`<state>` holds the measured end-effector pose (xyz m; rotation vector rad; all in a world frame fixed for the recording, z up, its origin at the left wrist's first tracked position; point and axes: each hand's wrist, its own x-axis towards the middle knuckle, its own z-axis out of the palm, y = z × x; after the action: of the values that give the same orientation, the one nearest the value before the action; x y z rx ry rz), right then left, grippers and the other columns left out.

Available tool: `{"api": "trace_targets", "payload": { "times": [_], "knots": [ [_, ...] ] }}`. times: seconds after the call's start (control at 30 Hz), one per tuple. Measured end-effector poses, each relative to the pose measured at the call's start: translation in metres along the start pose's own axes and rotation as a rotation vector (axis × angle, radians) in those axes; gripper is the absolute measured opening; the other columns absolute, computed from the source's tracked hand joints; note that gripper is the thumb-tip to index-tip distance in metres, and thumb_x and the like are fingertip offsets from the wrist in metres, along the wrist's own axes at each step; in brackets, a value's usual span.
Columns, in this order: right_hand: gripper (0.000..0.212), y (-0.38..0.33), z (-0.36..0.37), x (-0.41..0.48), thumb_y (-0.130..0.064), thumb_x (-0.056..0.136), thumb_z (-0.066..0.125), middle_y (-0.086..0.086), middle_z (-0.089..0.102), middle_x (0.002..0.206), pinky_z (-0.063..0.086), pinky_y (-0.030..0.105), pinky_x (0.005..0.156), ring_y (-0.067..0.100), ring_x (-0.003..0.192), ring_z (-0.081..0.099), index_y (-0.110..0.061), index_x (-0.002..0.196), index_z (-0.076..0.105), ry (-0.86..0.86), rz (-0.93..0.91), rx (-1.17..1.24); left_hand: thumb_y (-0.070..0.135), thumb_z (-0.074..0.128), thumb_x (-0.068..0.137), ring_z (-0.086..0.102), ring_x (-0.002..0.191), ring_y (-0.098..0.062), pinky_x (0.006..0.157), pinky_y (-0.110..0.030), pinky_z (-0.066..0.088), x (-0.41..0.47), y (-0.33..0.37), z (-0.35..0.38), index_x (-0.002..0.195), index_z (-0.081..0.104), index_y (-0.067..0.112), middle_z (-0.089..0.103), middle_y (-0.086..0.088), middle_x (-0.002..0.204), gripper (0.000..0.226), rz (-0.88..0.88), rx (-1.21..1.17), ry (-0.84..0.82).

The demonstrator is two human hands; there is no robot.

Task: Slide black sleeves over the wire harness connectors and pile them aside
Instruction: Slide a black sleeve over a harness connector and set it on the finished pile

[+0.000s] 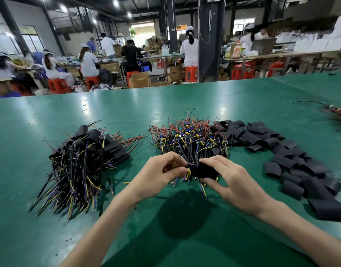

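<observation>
**Head view: both hands meet over one sleeve and one harness**

The left hand (162, 170) has its grip clenched in a pinch. Its thumb and fingertips curl on a wire harness (188, 171) at the connector end, where a yellow part and a small dark block show between the hands. The right hand (229, 182) is grasping a black sleeve (206, 170), with the fingers curled over its top. The sleeve's mouth meets the connector, but I cannot tell how far on it sits. Thin wires hang blurred below the hands, which are held above the middle of the desk's near edge.

The green desk (127, 105) is glossy. Just beyond the hands lies a heap of bare harnesses (190, 137) with red, yellow and blue wires. Toward the left edge lies a pile of sleeved harnesses (84, 157), their wire ends pointing at the near edge. A band of loose sleeves (293, 162) runs from just beside the bare heap toward the near right corner. Another wire tangle (337, 112) is cut off at the right edge.

Past the far edge, people in white caps (88, 60) sit on red stools (57, 85) at other long desks. Cardboard boxes (139, 79) stand on the floor near a dark pillar (210, 39), under ceiling lights.
</observation>
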<state>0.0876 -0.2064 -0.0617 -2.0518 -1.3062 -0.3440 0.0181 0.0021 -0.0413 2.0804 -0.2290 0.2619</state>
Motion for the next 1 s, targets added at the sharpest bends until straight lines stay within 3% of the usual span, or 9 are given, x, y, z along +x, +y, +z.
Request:
{"api": "trace_targets", "payload": {
  "times": [0.07,0.2,0.3,0.47,0.63,0.8,0.9,1.0],
  "knots": [
    [0.042,0.000,0.000,0.000,-0.009,0.081,0.072,-0.001,0.062,0.109,0.045,0.023,0.085,0.015,0.096,0.059,-0.007,0.121,0.059,0.021,-0.005,0.010,0.012,0.062,0.089,0.055,0.067,-0.010,0.064,-0.022,0.044,0.000,0.000,-0.001,0.090,0.062,0.014,0.067,0.004,0.076,0.002,0.001,-0.012,0.001],
    [0.043,0.000,-0.002,0.000,-0.009,0.078,0.075,0.001,0.066,0.107,0.043,0.016,0.089,0.008,0.096,0.059,-0.009,0.119,0.061,0.062,0.003,0.066,0.010,0.060,0.091,0.054,0.061,0.000,0.061,-0.015,0.043,-0.001,0.002,-0.002,0.084,0.063,0.016,0.065,0.014,0.066,0.009,-0.003,-0.030,-0.002],
    [0.041,-0.001,-0.002,0.000,-0.009,0.078,0.076,0.000,0.067,0.106,0.045,0.017,0.089,0.006,0.096,0.060,-0.010,0.117,0.063,0.041,0.002,0.108,0.012,0.063,0.090,0.052,0.061,-0.005,0.063,-0.020,0.045,-0.001,0.001,-0.003,0.083,0.066,0.014,0.063,0.010,0.065,0.008,-0.006,0.031,0.010],
    [0.038,0.001,-0.001,0.000,-0.012,0.079,0.076,-0.004,0.067,0.110,0.046,0.020,0.091,0.005,0.100,0.061,-0.010,0.116,0.065,0.016,-0.037,0.119,0.010,0.065,0.089,0.050,0.059,-0.005,0.061,-0.016,0.041,-0.003,0.000,0.006,0.089,0.065,0.009,0.059,0.011,0.064,0.001,0.019,0.080,0.013],
    [0.037,0.002,0.000,0.001,-0.012,0.080,0.074,-0.004,0.066,0.111,0.045,0.018,0.091,0.005,0.100,0.060,-0.009,0.116,0.065,0.024,-0.046,0.120,0.005,0.061,0.090,0.052,0.069,-0.011,0.070,-0.026,0.045,-0.004,-0.001,0.010,0.101,0.050,0.013,0.059,0.005,0.075,0.018,0.022,0.034,0.029],
    [0.038,0.001,0.000,0.000,-0.010,0.081,0.073,-0.005,0.064,0.114,0.043,0.017,0.093,0.006,0.102,0.058,-0.009,0.118,0.064,-0.024,-0.052,0.118,0.006,0.061,0.090,0.054,0.070,-0.009,0.069,-0.019,0.045,-0.005,-0.001,0.014,0.102,0.050,0.016,0.061,0.006,0.077,0.019,0.040,0.050,0.017],
    [0.044,0.000,-0.002,0.001,-0.020,0.086,0.069,0.000,0.051,0.137,0.034,0.022,0.107,0.009,0.125,0.047,-0.010,0.127,0.057,-0.037,-0.014,0.093,0.005,0.063,0.089,0.049,0.061,-0.006,0.062,-0.016,0.040,-0.004,0.002,0.009,0.098,0.053,0.019,0.059,0.010,0.070,0.020,0.077,0.109,0.065],
    [0.056,0.006,-0.006,0.003,-0.039,0.092,0.054,0.003,0.027,0.153,0.015,0.024,0.115,0.013,0.140,0.024,-0.011,0.139,0.042,0.027,0.060,-0.127,0.002,0.065,0.086,0.051,0.058,-0.008,0.059,-0.020,0.043,-0.002,0.007,-0.012,0.093,0.052,0.029,0.059,0.012,0.068,0.030,0.164,0.259,0.335]
  ]
}}
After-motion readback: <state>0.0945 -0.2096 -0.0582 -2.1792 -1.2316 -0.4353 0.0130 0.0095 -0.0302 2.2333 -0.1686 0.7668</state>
